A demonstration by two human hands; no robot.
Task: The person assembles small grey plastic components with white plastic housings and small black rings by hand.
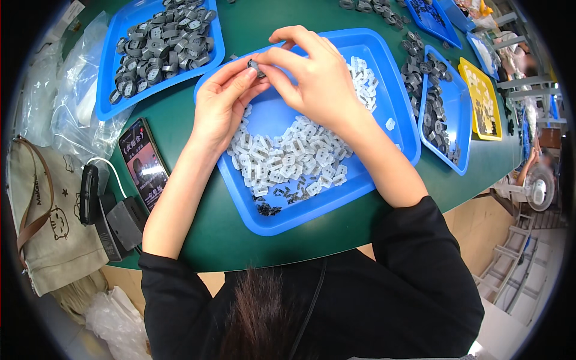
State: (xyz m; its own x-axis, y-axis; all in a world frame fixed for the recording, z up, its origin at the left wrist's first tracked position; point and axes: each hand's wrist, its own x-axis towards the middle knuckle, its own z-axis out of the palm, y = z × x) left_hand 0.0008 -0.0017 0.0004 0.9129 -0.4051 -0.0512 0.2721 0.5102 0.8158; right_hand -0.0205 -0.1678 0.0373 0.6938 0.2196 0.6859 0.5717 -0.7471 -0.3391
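L hand (227,99) & R hand (318,81) are together, pinching 1 curved grey pc. (257,68) by far edge of blue tray (282,223). Translucent, blocky pcs. (288,153) are lying inside.

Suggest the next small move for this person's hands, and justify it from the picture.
Perhaps steady the dark grey part with the left hand and turn it slightly with the right hand: the left pinches it, the right's fingertips are at it, and both hands partly hide it from view.

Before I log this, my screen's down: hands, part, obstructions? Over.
Left hand and right hand together holding small dark part above blue tray. Translucent pieces heaped inside. Nothing visibly blocking either hand.
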